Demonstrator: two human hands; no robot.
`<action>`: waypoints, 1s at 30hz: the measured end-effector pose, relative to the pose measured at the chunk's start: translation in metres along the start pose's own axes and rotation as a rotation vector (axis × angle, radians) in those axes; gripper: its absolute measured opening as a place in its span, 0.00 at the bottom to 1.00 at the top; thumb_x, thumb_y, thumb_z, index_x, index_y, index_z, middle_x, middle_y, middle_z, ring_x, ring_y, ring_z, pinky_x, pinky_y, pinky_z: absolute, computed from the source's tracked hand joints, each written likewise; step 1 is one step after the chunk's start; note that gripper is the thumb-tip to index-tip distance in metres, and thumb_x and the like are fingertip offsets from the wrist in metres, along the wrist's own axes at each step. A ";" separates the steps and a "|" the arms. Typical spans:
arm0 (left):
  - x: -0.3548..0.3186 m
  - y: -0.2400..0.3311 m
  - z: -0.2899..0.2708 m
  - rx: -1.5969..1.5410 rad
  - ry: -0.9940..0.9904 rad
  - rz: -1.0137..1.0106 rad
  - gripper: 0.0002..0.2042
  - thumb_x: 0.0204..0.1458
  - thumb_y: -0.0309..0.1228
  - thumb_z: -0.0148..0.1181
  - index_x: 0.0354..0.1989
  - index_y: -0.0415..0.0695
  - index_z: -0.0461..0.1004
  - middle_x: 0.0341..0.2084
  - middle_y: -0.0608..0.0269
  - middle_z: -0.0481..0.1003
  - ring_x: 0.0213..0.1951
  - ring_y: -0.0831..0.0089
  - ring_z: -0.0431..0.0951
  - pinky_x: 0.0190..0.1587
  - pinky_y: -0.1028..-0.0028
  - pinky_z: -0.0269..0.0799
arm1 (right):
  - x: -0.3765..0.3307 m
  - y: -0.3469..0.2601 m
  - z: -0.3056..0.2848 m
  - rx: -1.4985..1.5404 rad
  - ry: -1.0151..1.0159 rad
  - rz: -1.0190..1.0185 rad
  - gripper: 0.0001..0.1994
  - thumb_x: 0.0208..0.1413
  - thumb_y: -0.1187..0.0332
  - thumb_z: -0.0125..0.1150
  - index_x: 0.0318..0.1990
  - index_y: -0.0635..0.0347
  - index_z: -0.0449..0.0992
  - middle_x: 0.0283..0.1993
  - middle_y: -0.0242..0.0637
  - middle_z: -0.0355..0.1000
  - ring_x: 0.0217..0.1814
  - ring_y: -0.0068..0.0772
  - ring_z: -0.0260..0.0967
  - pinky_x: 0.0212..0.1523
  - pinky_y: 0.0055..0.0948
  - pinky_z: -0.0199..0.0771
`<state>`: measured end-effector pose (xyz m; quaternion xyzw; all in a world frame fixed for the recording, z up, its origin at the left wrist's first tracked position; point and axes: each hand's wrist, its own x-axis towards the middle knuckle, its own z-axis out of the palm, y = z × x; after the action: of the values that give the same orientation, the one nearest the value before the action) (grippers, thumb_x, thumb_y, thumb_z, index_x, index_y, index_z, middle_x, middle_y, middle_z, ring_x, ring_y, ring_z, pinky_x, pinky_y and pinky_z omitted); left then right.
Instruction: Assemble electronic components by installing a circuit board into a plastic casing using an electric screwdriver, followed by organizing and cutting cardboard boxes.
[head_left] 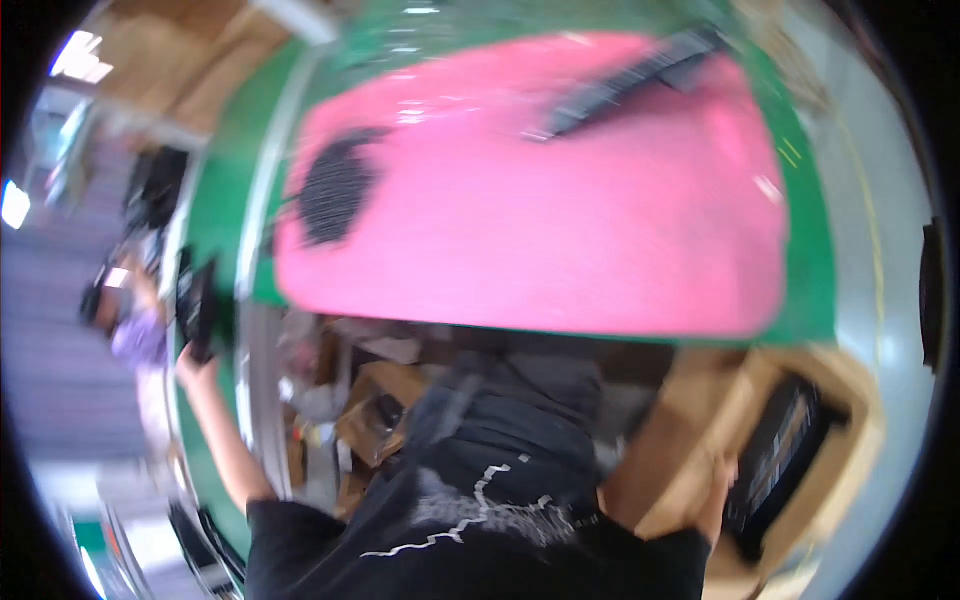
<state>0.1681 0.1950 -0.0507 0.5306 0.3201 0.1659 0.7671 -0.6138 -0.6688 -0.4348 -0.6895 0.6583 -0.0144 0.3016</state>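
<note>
Black object (198,310) was clamped by one end in the left grip (196,368), held beyond it, over the green bench (215,215) — right grip (722,482) blurred at a carton (680,430), closure could not be told.

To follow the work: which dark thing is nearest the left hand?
The black object left of the pink mat, at that hand; the bar and broad piece lie on the mat.

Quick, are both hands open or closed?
Left hand: closed on a black object.
Right hand: at the cardboard box; too blurred to tell open or closed.
</note>
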 end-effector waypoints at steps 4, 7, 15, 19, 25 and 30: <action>-0.078 0.053 -0.004 -0.189 0.139 0.041 0.25 0.45 0.34 0.56 0.51 0.35 0.61 0.47 0.49 0.65 0.48 0.54 0.69 0.52 0.50 0.67 | 0.025 -0.039 0.036 -0.486 -0.011 0.163 0.36 0.38 0.51 0.63 0.57 0.59 0.66 0.57 0.49 0.65 0.61 0.52 0.58 0.59 0.44 0.60; -0.096 0.045 0.019 0.198 0.282 0.291 0.05 0.40 0.29 0.60 0.22 0.44 0.69 0.17 0.66 0.66 0.20 0.75 0.67 0.26 0.67 0.64 | 0.045 -0.032 0.037 -0.410 0.083 0.097 0.40 0.41 0.52 0.64 0.60 0.63 0.59 0.50 0.50 0.69 0.48 0.52 0.69 0.52 0.41 0.69; -0.121 0.033 0.074 0.508 -0.075 0.665 0.17 0.48 0.29 0.63 0.47 0.40 0.73 0.25 0.71 0.74 0.23 0.84 0.69 0.24 0.84 0.61 | 0.054 -0.021 0.040 0.278 -0.208 0.204 0.33 0.45 0.56 0.63 0.54 0.71 0.64 0.42 0.47 0.73 0.39 0.45 0.71 0.42 0.38 0.73; -0.185 0.016 0.145 0.668 -0.435 0.753 0.15 0.52 0.32 0.61 0.46 0.40 0.71 0.23 0.72 0.71 0.24 0.85 0.67 0.27 0.83 0.61 | 0.015 -0.075 0.072 0.316 -0.532 0.196 0.16 0.50 0.62 0.57 0.31 0.72 0.75 0.26 0.43 0.74 0.31 0.36 0.68 0.34 0.35 0.69; -0.268 -0.031 0.251 0.959 -0.959 0.879 0.07 0.55 0.27 0.53 0.38 0.38 0.73 0.20 0.70 0.70 0.24 0.84 0.69 0.26 0.81 0.65 | -0.020 -0.009 0.146 -0.409 0.951 0.147 0.22 0.57 0.50 0.48 0.40 0.62 0.76 0.40 0.44 0.75 0.41 0.53 0.71 0.44 0.46 0.70; -0.346 -0.065 0.327 1.062 -1.446 1.051 0.06 0.53 0.25 0.53 0.34 0.36 0.72 0.24 0.58 0.75 0.26 0.71 0.75 0.30 0.74 0.69 | -0.063 -0.057 0.107 -0.340 0.648 0.249 0.24 0.57 0.50 0.48 0.42 0.65 0.76 0.42 0.47 0.74 0.43 0.53 0.71 0.45 0.47 0.69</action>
<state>0.1248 -0.2670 0.0750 0.8457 -0.4558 -0.0410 0.2745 -0.5262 -0.5713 -0.4737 -0.6041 0.7912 -0.0855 -0.0410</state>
